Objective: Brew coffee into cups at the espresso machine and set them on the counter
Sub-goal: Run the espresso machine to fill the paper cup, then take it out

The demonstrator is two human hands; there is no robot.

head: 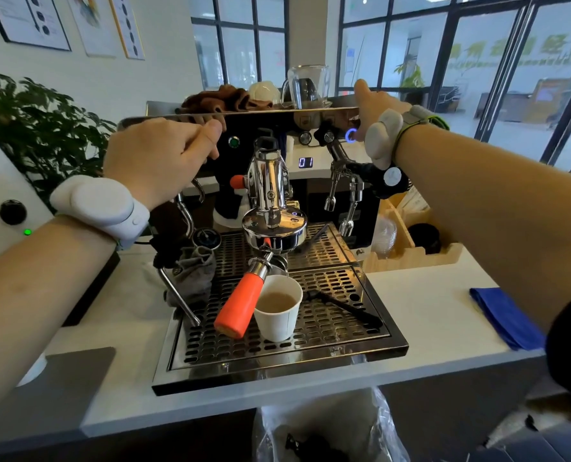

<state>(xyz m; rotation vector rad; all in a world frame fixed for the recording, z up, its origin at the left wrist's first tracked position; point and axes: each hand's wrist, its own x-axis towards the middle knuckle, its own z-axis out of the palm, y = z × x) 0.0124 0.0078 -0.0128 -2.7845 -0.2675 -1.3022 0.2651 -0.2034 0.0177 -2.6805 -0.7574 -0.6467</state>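
The left hand [157, 161] rested on the top left edge of the espresso machine [270, 135], its fingers [207, 135] curled over the polished lip with nothing else in them; that hold looked like a brace to steady the machine. The right hand [374, 105] was up at the machine's right front corner, thumb raised above the top panel, while its other fingers were hidden behind the wrist and the grey wrist device, so I could not tell whether they were pressing, gripping or slack. Just beside that hand glowed a blue ring button [351, 135], which suggested a brew control was being worked; the small display [305, 162] read 01.

Well below both sets of fingers, a white paper cup [278, 308] stood upright on the perforated drip tray [327, 341], directly beneath the portafilter, whose orange handle [239, 305] angled forward just left of the cup. The cup sat there to catch the pour, and it held pale brown liquid to somewhere around half its depth. Brewing seemed underway rather than finished, with the cup not yet moved to the white surface [427, 315].

On top of the machine, behind the right thumb, stood a glass pitcher [307, 86] with something dark low inside; what it was could not be made out.
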